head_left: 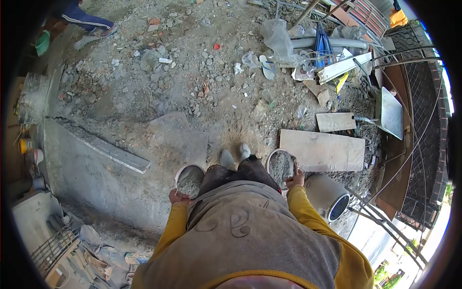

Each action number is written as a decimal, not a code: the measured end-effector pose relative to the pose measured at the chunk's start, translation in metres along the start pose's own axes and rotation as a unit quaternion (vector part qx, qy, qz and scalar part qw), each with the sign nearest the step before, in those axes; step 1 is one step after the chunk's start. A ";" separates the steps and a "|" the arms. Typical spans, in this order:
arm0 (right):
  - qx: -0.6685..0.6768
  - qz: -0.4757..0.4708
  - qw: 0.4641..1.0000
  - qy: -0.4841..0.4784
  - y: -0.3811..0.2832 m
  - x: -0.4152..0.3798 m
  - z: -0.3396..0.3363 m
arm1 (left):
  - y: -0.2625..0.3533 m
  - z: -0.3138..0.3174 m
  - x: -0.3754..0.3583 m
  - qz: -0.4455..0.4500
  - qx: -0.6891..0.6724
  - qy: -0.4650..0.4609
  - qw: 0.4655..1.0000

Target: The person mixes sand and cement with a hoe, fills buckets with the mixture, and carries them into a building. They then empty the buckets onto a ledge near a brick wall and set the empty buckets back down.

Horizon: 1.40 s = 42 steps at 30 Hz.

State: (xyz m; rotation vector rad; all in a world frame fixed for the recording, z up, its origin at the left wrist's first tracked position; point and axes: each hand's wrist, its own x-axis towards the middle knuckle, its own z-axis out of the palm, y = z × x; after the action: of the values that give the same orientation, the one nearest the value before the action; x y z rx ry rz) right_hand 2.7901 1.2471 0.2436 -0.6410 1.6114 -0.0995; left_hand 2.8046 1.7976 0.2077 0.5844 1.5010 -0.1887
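Note:
A round bucket [177, 175] with a pale rim hangs at my left side, and grey, grainy material shows inside it. My left hand [179, 196] is closed at its near edge. On the other side my right hand [295, 180] grips a second bucket [270, 156], also pale-rimmed with grey contents. Both buckets are partly covered by my dark trousers and shirt. My boots [235, 157] stand on dusty ground between them.
Broken rubble [183, 72] covers the ground ahead. To the right lie a flat board [322, 150], a grey drum [322, 195], a shovel [391, 113] and plastic scrap [279, 41]. A concrete strip [110, 149] lies left. Another person's leg [86, 18] shows at upper left.

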 end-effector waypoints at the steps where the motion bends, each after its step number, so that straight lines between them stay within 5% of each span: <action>1: -0.003 0.000 1.000 0.002 -0.006 0.005 0.011 | 0.004 0.017 -0.010 -0.002 -0.001 0.003 1.000; 3: -0.029 -0.008 1.000 -0.010 -0.019 0.016 0.041 | 0.013 0.065 -0.044 0.004 -0.008 -0.039 0.999; 5: -0.023 -0.032 0.999 -0.018 -0.023 0.061 0.061 | 0.024 0.080 -0.002 0.009 -0.038 -0.060 0.997; 8: 0.037 0.061 0.997 0.008 -0.040 0.108 0.113 | 0.041 0.129 -0.003 0.025 -0.052 -0.067 0.996; 10: 0.005 0.054 0.998 0.030 -0.054 0.117 0.161 | 0.051 0.169 -0.007 0.049 -0.046 0.011 0.998; 12: 0.005 -0.013 0.998 -0.059 -0.063 0.126 0.203 | 0.062 0.193 0.006 0.070 0.006 -0.017 0.997; 17: 0.003 0.045 0.999 0.004 -0.109 0.147 0.288 | 0.104 0.267 0.043 0.069 0.078 0.042 0.994; 18: -0.020 0.047 0.999 0.018 -0.117 0.152 0.303 | 0.114 0.272 0.045 0.005 0.008 -0.042 0.999; 20: -0.007 0.064 0.997 0.032 -0.137 0.146 0.337 | 0.116 0.307 0.052 0.024 0.006 -0.003 1.000; 23: -0.057 0.093 0.994 -0.024 -0.179 0.129 0.393 | 0.122 0.377 0.036 0.061 -0.011 0.066 0.996; 25: -0.005 0.083 0.989 -0.121 -0.188 0.194 0.407 | 0.133 0.421 0.035 0.058 -0.023 0.037 0.997; 26: 0.017 0.114 0.992 -0.043 -0.208 0.167 0.435 | 0.134 0.442 0.042 0.057 -0.038 0.031 0.997; 28: -0.022 0.044 0.994 -0.101 -0.216 0.247 0.450 | 0.151 0.485 0.054 -0.013 -0.072 0.042 0.996; 31: -0.117 0.052 0.991 -0.029 -0.259 0.192 0.522 | 0.163 0.538 0.108 0.004 -0.040 -0.003 0.999; 38: -0.167 -0.019 0.985 -0.027 -0.336 0.164 0.642 | 0.207 0.679 0.078 0.092 -0.086 -0.006 0.992; 42: -0.235 0.109 0.954 -0.149 -0.356 0.172 0.710 | 0.251 0.753 0.068 0.084 -0.134 -0.037 0.987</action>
State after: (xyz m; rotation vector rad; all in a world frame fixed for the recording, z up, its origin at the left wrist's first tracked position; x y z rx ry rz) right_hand 3.5782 1.0849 0.1272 -0.7918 1.4037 0.5366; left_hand 3.5906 1.6703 0.1757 0.4780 1.3689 0.1197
